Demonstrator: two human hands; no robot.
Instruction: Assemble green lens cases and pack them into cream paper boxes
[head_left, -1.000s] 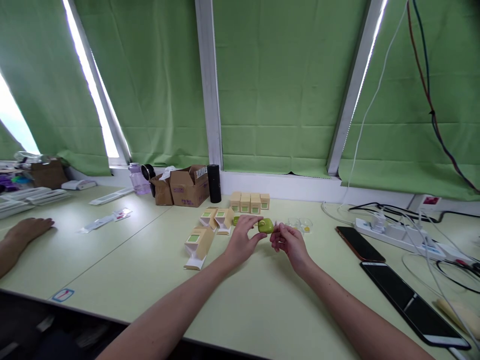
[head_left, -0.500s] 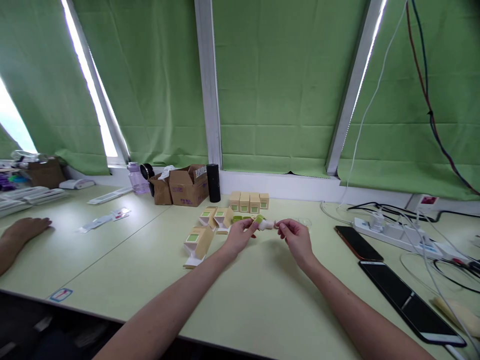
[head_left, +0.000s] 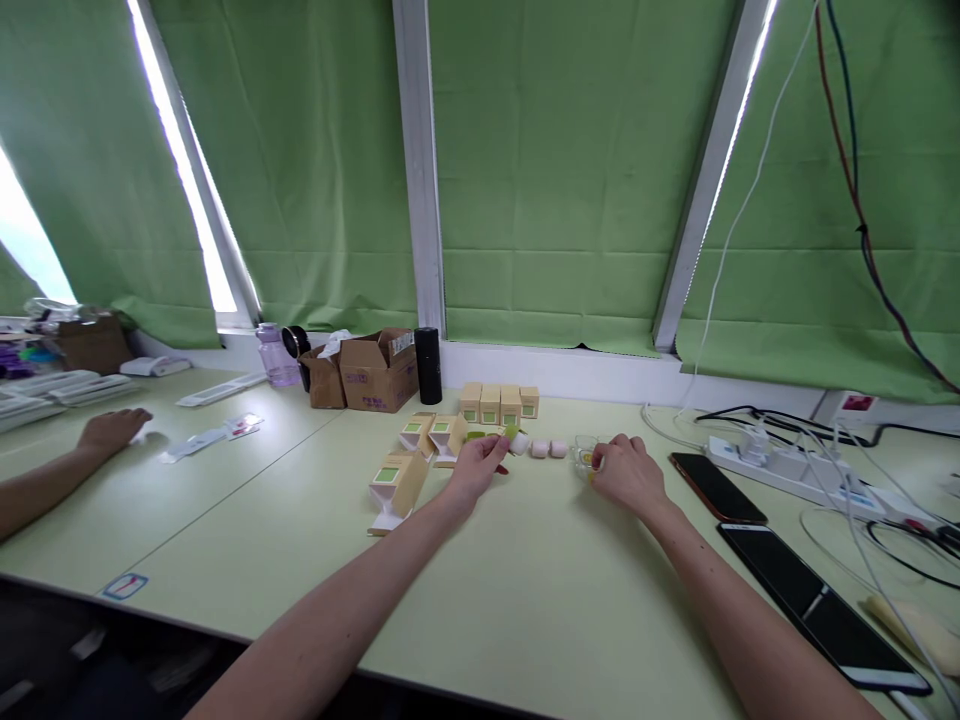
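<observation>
Green blinds point(head_left: 555, 180) hang at twelve o'clock, beyond a pale table point(head_left: 525, 610). Taking the person's left hand point(head_left: 477, 472) as the clock's centre, an open cardboard box point(head_left: 373, 385) stands between ten and eleven. At four o'clock from the right hand point(head_left: 628, 478) lies a dark tablet-like device point(head_left: 825, 605), with a smartphone point(head_left: 718, 488) at three. The left hand pinches a small green-and-white piece point(head_left: 518, 443) between thumb and fingers, on its two o'clock side. The right hand, fingers curled, is at clear plastic cups point(head_left: 583, 452); whether it grips them I cannot tell. Three opened cartons point(head_left: 403, 483) lie around nine o'clock from the left hand, four closed cartons point(head_left: 490, 406) at twelve, and two pale pink pieces point(head_left: 548, 449) near three, between the hands.
</observation>
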